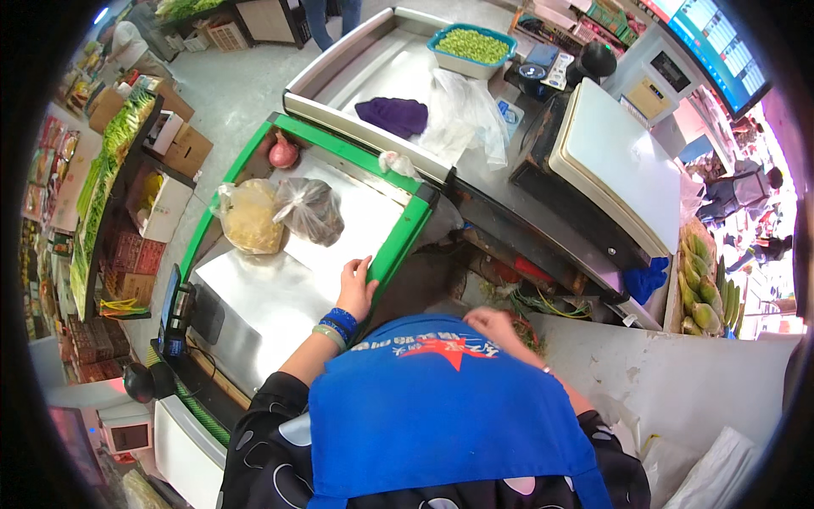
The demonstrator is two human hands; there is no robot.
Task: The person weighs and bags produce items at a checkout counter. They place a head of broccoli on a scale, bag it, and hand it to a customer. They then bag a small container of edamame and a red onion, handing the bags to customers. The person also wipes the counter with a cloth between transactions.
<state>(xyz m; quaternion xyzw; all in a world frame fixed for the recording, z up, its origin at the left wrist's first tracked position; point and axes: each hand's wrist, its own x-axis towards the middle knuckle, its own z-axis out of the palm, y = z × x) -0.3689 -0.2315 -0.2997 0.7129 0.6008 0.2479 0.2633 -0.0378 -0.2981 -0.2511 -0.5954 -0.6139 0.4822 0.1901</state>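
Note:
My left hand (357, 286) holds nothing and rests by the inner edge of the green-rimmed metal counter (388, 251), fingers slightly apart. Beyond it on the steel surface sits a knotted clear bag (315, 213) with dark contents. Touching that bag is another clear bag (253, 219) of something yellowish. A red onion (283, 153) lies in the far corner. My right hand (493, 324) is beside the top edge of my blue apron (445, 407), fingers curled and partly hidden; whether it holds anything is unclear.
A weighing scale (620, 159) stands on the right. The white-walled counter (356, 114) bears a purple cloth (393, 118), plastic bags (467, 114) and a basket of green beans or peas (472, 48). At far left is a leafy vegetable rack (108, 184). A device on a stand (175, 312) borders the counter.

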